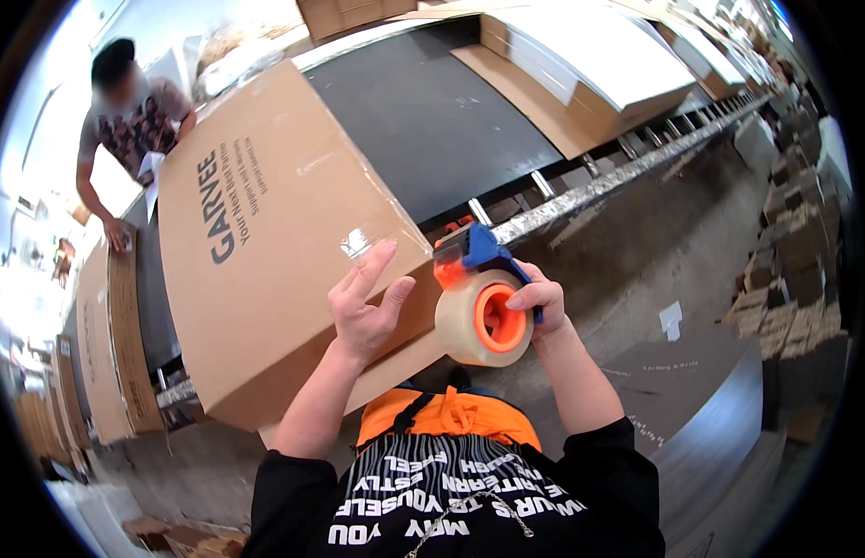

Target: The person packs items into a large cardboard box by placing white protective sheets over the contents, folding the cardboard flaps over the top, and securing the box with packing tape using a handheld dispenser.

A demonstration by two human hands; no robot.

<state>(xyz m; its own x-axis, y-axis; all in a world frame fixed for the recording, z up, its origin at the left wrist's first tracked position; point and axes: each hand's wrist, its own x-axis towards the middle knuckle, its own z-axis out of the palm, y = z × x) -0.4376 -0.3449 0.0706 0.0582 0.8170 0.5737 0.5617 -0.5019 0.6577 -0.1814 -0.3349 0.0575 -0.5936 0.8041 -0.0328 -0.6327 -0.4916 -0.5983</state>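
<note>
A large brown cardboard box [265, 214] with dark printing lies on the conveyor in front of me. Clear tape shines on its top near the right edge. My left hand [365, 302] is over that edge with its fingers stretched out, next to the shiny patch; nothing is in it. In my right hand [541, 302] is a blue and orange tape dispenser [488, 249], gripped by its handle. A wide roll of clear tape [460, 325] sits on its orange hub. The dispenser's head is close to the box's right corner; whether it touches cannot be made out.
The dark conveyor belt [423, 102] runs on, with a metal rail and rollers [544, 184] along its side. An open box with white contents [591, 56] stands farther along. A person [135, 121] works at the far left beside another box [107, 344]. Cardboard stacks [795, 232] line the right.
</note>
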